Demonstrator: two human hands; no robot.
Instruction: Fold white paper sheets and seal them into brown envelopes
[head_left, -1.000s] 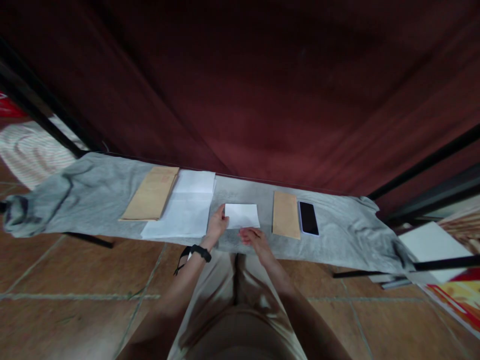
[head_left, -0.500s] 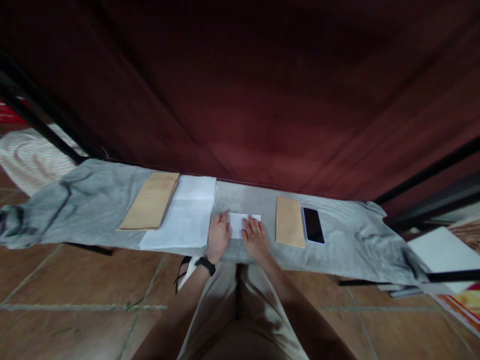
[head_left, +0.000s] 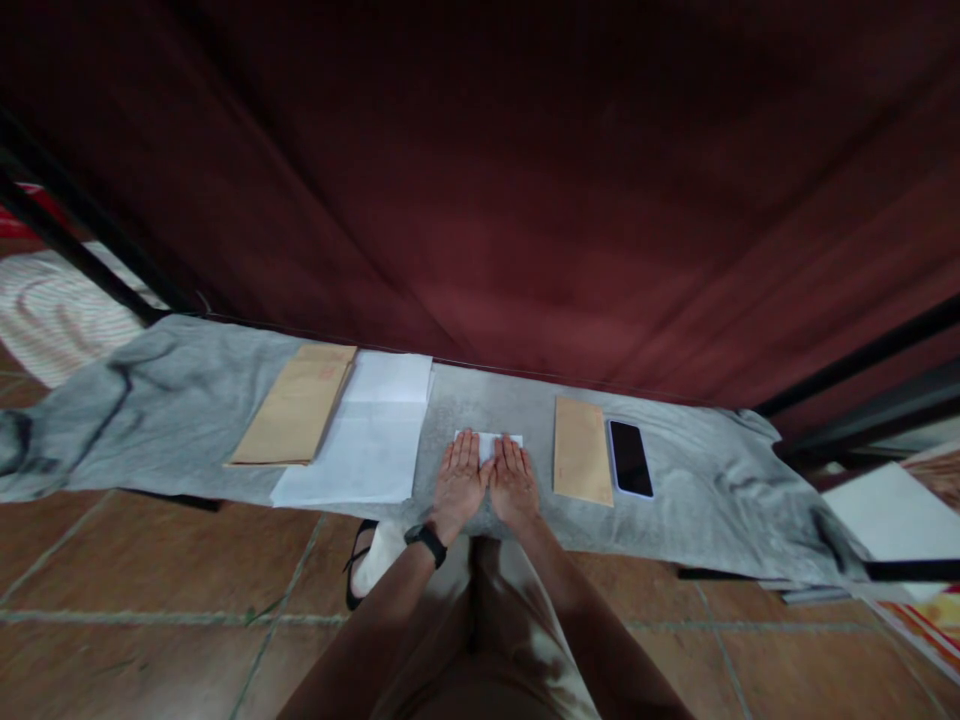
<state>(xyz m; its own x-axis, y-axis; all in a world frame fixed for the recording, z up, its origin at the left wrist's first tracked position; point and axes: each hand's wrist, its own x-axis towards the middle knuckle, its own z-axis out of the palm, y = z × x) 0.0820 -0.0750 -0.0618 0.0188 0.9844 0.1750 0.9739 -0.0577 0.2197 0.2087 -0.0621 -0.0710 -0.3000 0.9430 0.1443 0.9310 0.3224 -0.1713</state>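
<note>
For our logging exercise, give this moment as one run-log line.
left hand: flat on small paper; right hand: flat on same paper; at right: brown envelope, phone

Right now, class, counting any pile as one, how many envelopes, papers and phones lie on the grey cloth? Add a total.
Envelopes: 2 (left envelope, right envelope)
Papers: 2 (large paper, small paper)
Phones: 1 (dark-screened phone)
Total: 5

Long, grey-cloth-draped worktop [head_left: 705,500]; left to right: tan paper envelopes [head_left: 295,408] overlapping large white paper sheets [head_left: 379,432]; small white paper rectangle [head_left: 487,446]; smaller tan envelope [head_left: 582,451]; dark-screened phone [head_left: 631,459].
</note>
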